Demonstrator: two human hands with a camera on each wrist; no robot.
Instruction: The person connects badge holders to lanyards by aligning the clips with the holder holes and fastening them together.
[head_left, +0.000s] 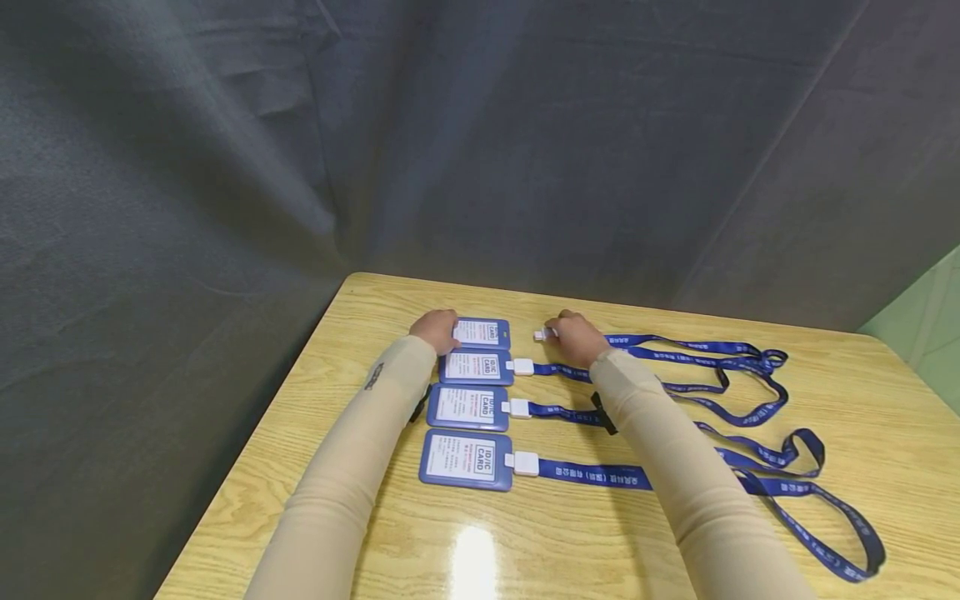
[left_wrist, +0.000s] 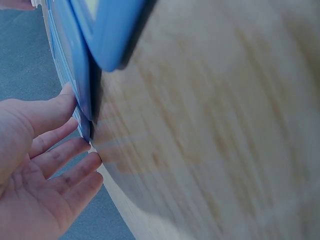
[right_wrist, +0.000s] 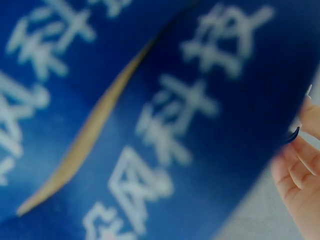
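Four blue ID card holders lie in a column on the table. At the far end of the column is the farthest card holder (head_left: 482,332), its left end between the thumb and fingers of my left hand (head_left: 437,331). The left wrist view shows this left hand (left_wrist: 40,165) at the holder's edge, partly hidden by the nearer holders. To the right, my right hand (head_left: 579,337) pinches the white clip (head_left: 542,335) of a blue lanyard (head_left: 652,340). A gap separates that clip from the farthest holder. Blurred lanyard straps (right_wrist: 165,125) cover much of the right wrist view.
Three nearer card holders, including the nearest one (head_left: 465,460), are joined by white clips (head_left: 526,463) to blue lanyards. The straps spread rightward in loops (head_left: 825,558) under and past my right arm. A grey curtain (head_left: 525,150) hangs behind the wooden table (head_left: 300,433).
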